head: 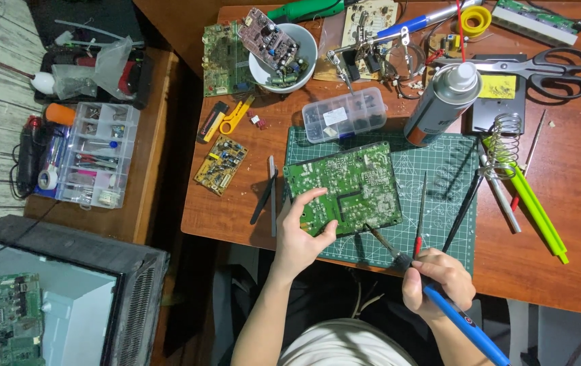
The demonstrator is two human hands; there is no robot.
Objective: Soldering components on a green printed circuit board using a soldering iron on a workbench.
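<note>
A green circuit board [351, 186] lies solder side up on a green cutting mat [439, 169]. My left hand [304, 230] grips the board's near left corner, thumb and fingers pinching its edge. My right hand [436, 281] holds a blue-handled soldering iron [463, 318] like a pen. Its metal tip [375, 234] touches the board's near edge. A thin red-handled tool [420, 217] lies on the mat just right of the board.
A spray can [443, 102], a clear parts box [344, 114], a white bowl of boards [282, 51], scissors [548, 71], a soldering stand coil [504, 132], green pens [538, 210], tweezers [268, 196] and a small yellow board [220, 165] crowd the wooden table. A side shelf holds an organizer [97, 152].
</note>
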